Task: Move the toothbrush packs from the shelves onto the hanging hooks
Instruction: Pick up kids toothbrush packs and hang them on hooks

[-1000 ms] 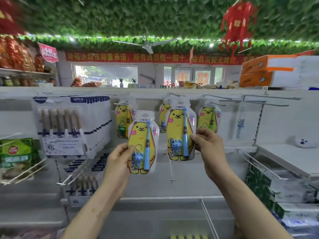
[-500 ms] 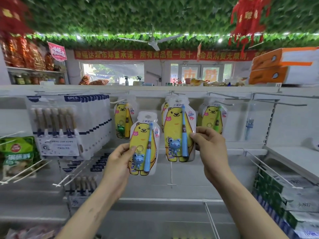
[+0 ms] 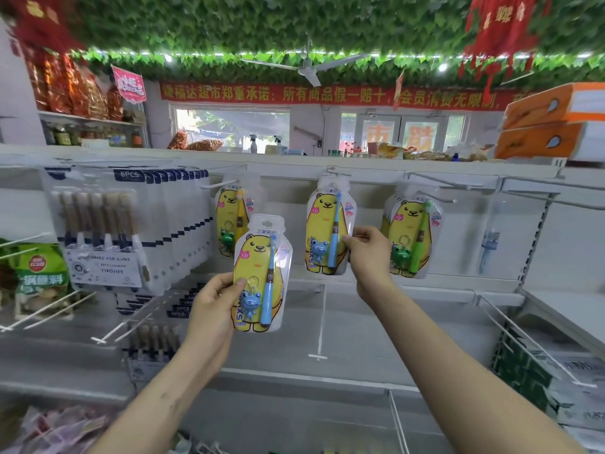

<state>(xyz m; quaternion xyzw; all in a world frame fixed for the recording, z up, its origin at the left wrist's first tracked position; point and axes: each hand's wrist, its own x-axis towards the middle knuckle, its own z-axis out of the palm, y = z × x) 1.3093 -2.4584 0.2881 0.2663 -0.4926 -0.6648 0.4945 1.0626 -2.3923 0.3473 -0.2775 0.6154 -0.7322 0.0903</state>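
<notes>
Three bear packs hang on the rail already: a yellow-brush pack (image 3: 231,217), a middle pack (image 3: 328,228) and a green-brush pack (image 3: 412,235). The middle pack seems to sit on the middle hook (image 3: 337,172), though its hole is too small for me to be sure.

The right hand (image 3: 370,254) pinches this pack at its 3 o'clock edge, thumb and forefinger closed on the plastic. So I judge this one nearly finished.

One blue pack (image 3: 262,273) is not yet hung. It is upright in the air, at about 7 o'clock from the middle pack and apart from it. The left hand (image 3: 212,309) grips it at its 8 o'clock edge, thumb on the front, other fingers behind.

Empty hooks (image 3: 550,196) wait at 3 o'clock. Whether more packs remain on the shelves I cannot tell.
</notes>
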